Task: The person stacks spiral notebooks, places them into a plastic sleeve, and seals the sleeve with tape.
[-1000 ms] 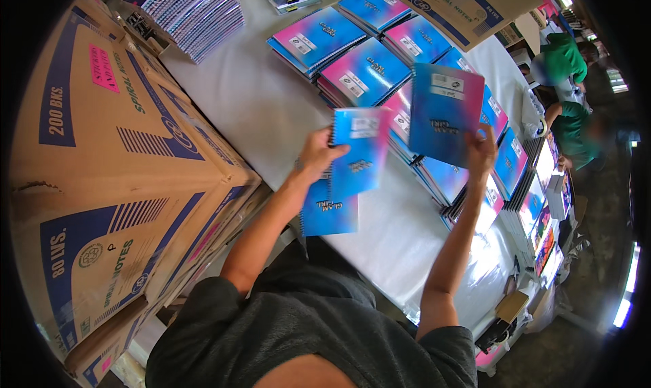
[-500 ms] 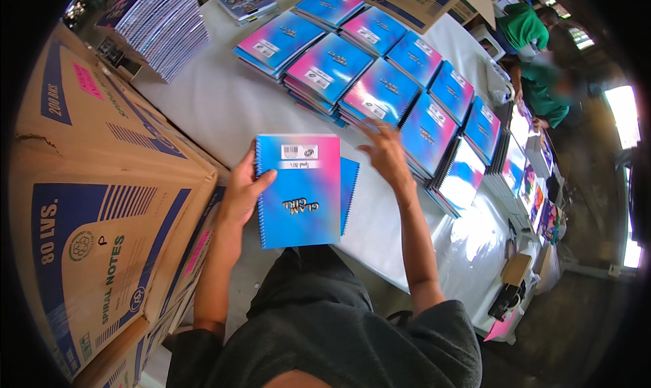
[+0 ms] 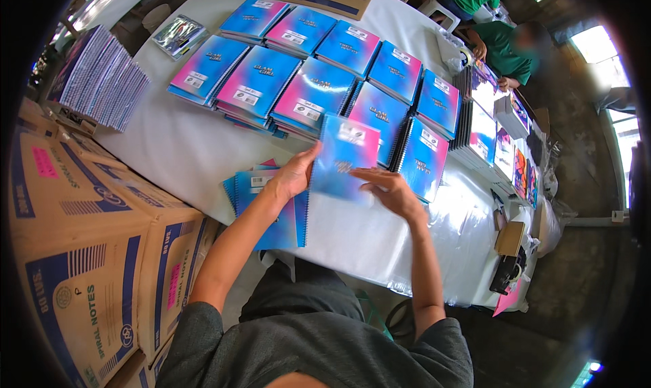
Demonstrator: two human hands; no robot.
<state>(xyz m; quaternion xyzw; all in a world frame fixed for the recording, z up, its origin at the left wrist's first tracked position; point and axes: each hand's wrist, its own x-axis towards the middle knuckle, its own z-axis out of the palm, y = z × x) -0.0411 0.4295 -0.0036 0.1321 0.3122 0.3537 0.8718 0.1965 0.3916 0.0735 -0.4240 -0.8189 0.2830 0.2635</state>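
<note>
White table is carrying rows of notebook stacks; cardboard boxes are standing at its left. Small pile is lying at the near edge. One notebook is being held above it, left hand clamped on its edge, right hand with fingers apart, touching its lower corner. Sorting step appears to be underway; placing calls for matching a stack.

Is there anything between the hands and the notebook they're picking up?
Nothing visible. The left hand grips the blue-and-pink notebook at its left edge, and the right hand touches its lower right corner. It is lifted above the white table.
</note>
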